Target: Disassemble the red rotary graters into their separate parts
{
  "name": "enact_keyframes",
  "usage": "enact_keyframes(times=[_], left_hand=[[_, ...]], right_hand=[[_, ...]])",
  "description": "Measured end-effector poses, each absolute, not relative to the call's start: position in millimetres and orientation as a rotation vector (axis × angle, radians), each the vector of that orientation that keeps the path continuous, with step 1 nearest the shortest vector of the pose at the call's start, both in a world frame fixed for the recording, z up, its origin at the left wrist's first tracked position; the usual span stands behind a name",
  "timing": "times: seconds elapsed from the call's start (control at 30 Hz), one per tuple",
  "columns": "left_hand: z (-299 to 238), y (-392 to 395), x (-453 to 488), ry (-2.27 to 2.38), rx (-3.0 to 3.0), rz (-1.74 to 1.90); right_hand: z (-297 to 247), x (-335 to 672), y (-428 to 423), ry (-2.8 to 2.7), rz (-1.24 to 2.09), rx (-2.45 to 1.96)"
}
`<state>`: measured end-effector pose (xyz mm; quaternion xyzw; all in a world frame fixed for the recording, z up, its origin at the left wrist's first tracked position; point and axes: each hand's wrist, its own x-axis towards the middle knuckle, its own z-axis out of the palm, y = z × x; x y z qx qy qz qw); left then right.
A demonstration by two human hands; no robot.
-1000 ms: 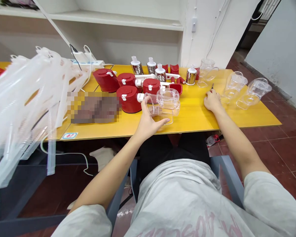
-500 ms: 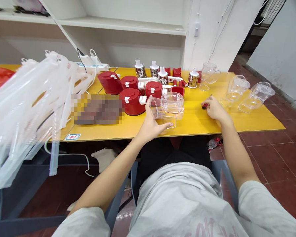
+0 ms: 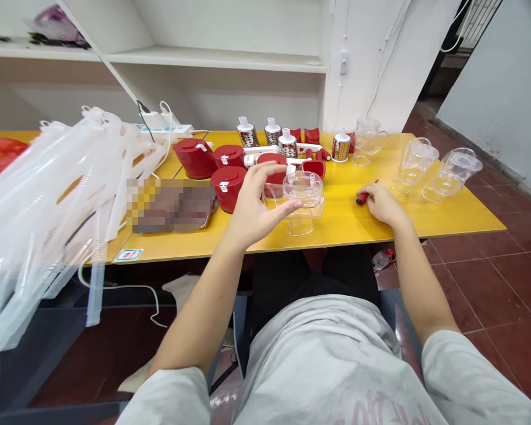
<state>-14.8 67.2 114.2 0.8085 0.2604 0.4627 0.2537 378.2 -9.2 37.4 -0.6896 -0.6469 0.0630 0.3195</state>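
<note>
A clear plastic grater housing (image 3: 304, 192) stands on the yellow table in front of me. Beside its left side is my left hand (image 3: 254, 209), open, thumb and fingers spread around the near part of it; whether the skin touches the plastic I cannot tell. Further right, my right hand (image 3: 383, 203) rests low at the tabletop, its fingers closed on a small screwdriver (image 3: 361, 198) with a red and black handle. A thin shaft tip shows above those fingers. Red round bases (image 3: 228, 188) with white tabs sit just left of and behind my left hand.
Several metal grating drums (image 3: 287, 144) with white tops stand at the back among red parts (image 3: 313, 169) and white handles. More clear housings (image 3: 454, 174) are at the right. Long translucent plastic strips (image 3: 48, 224) heap at the left, near a power strip (image 3: 177, 130).
My left hand has loosened from the clear housing and shifted left, fingers spreading. My right hand has turned slightly, showing more of the screwdriver. The view has tilted slightly upward.
</note>
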Motion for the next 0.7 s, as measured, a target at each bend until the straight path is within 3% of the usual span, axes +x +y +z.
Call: enact_keyframes(times=[0.2, 0.43, 0.7], left_hand=[[106, 58, -7, 0.727, 1.992, 1.115], [93, 54, 9, 0.680, 1.957, 1.134], [26, 74, 47, 0.433, 1.660, 1.262]], right_hand=[[47, 368, -13, -1.742, 0.213, -1.705], [79, 351, -23, -1.540, -0.016, -1.449], [111, 330, -42, -1.329, -0.083, -1.179]])
